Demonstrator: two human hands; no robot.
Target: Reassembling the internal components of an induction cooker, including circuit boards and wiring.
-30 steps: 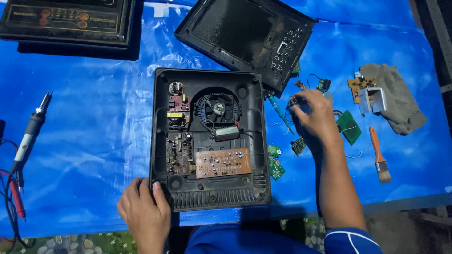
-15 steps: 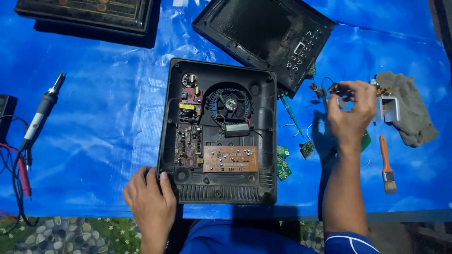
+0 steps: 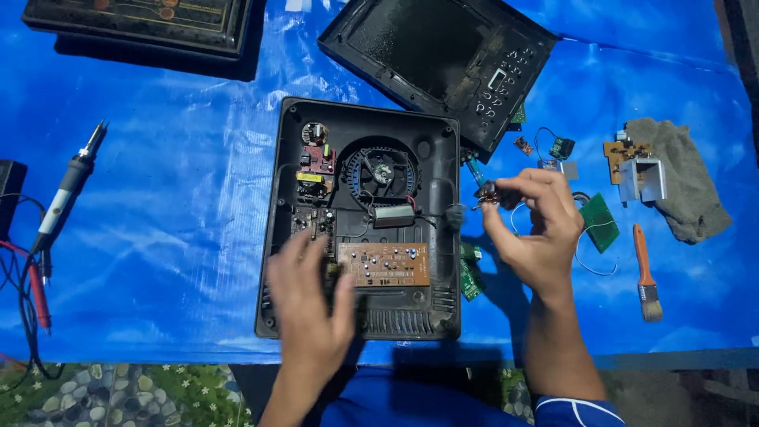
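An opened black appliance base lies on the blue sheet, showing a round fan, a brown circuit board and small red and green boards. My left hand hovers blurred over the base's lower left part, fingers spread, holding nothing. My right hand is just right of the base, thumb and fingers pinched on a small dark wired component.
The black top cover lies upside down behind the base. A soldering iron and red leads lie at left. Right of my hand are small green boards, a brush, a metal bracket on a grey cloth. Another black unit sits top left.
My left hand left the base's front left corner and moved up over its boards. My right hand drew back toward the base, holding the small component.
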